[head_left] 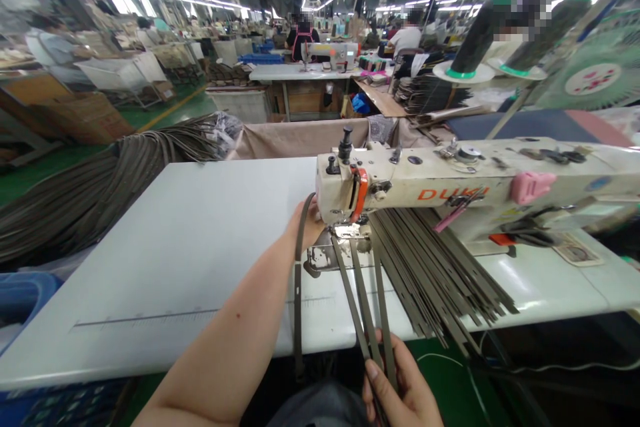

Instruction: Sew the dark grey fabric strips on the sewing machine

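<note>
Strips (362, 293) of narrow olive-grey strapping, three side by side, run from the needle plate (347, 232) over the front edge of the table. The right hand (403, 383) pinches them near their lower ends, thumb closed on top and the strips slightly fanned. The left hand (312, 223) is beside the machine's needle end, fingers mostly hidden; whether they grip anything, I cannot tell. One slotted strip (298, 300) arches past it and hangs down over the edge. The step in hand looks like guiding strips at the needle; the next move seems to call for keeping them flat and apart while both hands stay in line. Right of these, a spread bundle of strips (440, 267) lies beneath the sewing machine (400, 180). Farther out are a dark heap of strapping (100, 180) left of the white table (210, 227) and thread cones (475, 43).
</note>
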Available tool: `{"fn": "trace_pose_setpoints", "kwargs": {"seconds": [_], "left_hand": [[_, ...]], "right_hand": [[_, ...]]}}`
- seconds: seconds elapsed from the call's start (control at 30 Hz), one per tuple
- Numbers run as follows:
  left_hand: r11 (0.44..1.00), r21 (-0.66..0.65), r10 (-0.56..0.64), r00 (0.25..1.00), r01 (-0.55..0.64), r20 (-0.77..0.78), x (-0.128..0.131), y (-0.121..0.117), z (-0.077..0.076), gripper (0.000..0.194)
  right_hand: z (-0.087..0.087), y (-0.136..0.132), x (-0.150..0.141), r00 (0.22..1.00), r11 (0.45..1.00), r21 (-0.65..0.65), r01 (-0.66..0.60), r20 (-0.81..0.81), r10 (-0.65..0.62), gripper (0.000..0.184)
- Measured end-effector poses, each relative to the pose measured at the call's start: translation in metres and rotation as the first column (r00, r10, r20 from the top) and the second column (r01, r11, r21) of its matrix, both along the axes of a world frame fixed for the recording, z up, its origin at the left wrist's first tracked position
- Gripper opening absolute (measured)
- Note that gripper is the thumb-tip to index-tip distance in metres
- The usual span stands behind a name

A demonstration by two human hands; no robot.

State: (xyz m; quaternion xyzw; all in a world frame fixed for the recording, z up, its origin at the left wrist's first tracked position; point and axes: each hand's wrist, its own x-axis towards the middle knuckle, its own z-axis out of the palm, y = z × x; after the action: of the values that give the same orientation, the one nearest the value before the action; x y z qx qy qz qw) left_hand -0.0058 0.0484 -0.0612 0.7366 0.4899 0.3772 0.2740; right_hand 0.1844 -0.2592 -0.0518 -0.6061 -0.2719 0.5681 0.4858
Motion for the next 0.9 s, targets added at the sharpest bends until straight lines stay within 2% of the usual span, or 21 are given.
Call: {"fn": "trace_pose_setpoints", "kwargs": {"seconds": [0.1, 0.2, 0.3, 0.47, 0.63, 0.77, 0.83, 0.9], "left_hand": [[0.999, 0.026, -0.032, 0.999, 0.031, 0.009, 0.002, 0.003, -0.002, 0.024], [0.999, 0.047, -0.017, 0.996, 0.013, 0.088, 0.006, 0.002, -0.002, 0.022], [1.000, 0.008, 0.023, 0.981, -0.025, 0.193, 0.010, 0.002, -0.007, 0.017], [0.997, -0.044, 0.067, 0.956, -0.057, 0.284, 0.011, 0.009, -0.020, 0.012], [0.994, -0.098, 0.085, 0.894, -0.046, 0.440, 0.019, 0.014, -0.026, 0.011], [0.984, -0.169, 0.148, 0.815, -0.063, 0.560, 0.028, 0.016, -0.027, 0.006], [0.981, -0.183, 0.164, 0.810, -0.072, 0.563, 0.028, 0.015, -0.026, 0.006], [0.983, -0.159, 0.158, 0.862, -0.091, 0.481, 0.025, 0.013, -0.025, 0.004]], "right_hand": [[0.001, 0.002, -0.006, 0.999, 1.000, 0.008, 0.007, 0.038, -0.008, 0.082], [0.000, 0.004, -0.009, 0.997, 1.000, 0.016, -0.002, 0.071, 0.001, 0.080], [-0.003, 0.005, -0.010, 0.996, 1.000, 0.024, -0.003, 0.089, 0.001, 0.079], [-0.005, 0.009, -0.011, 0.992, 0.999, 0.046, -0.013, 0.127, 0.007, 0.072], [-0.005, 0.011, -0.009, 0.987, 0.999, 0.043, -0.020, 0.158, 0.013, 0.070], [-0.006, 0.013, -0.002, 0.986, 0.995, 0.007, -0.103, 0.130, 0.101, 0.069], [-0.006, 0.014, 0.000, 0.985, 0.991, 0.003, -0.133, 0.115, 0.132, 0.068], [-0.007, 0.014, 0.002, 0.985, 0.991, 0.007, -0.136, 0.111, 0.135, 0.066]]}}
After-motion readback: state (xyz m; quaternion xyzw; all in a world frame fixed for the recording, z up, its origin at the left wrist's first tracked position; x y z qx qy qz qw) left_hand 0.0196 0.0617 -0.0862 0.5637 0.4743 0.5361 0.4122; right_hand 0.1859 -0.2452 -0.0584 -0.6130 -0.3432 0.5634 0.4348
